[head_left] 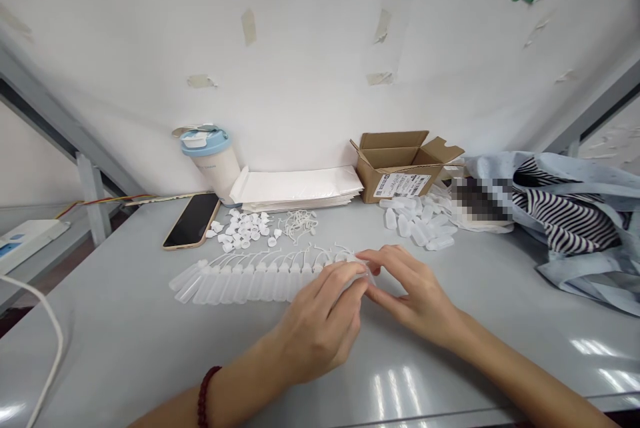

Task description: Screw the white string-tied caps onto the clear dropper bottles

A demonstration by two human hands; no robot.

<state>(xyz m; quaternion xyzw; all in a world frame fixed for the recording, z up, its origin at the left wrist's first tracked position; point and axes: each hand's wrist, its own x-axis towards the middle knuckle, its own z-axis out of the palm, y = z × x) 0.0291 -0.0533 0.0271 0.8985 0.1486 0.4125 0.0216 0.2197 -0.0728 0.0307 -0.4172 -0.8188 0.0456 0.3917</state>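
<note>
Several translucent plastic tubes (255,285) with white caps and thin pale cord loops lie side by side in a row. At its right end, my left hand (320,321) curls its fingers closed round a translucent tube (371,275). My right hand (420,291) pinches the same tube from the right, thumb below and index finger above. Fingers partly cover this tube and its neighbours. Behind the row are a pile of loose white caps (245,231) and a small heap of pale cord loops (300,223). More translucent tubes (420,221) lie loose behind my right hand.
A phone (193,221) and a blue-lidded cup (215,161) stand at the back left. Beside them lie stacked white envelopes (300,188) and an open cardboard box (400,171). A light blue cloth bag (560,181) occupies the right; a white cable (55,328) hangs at left.
</note>
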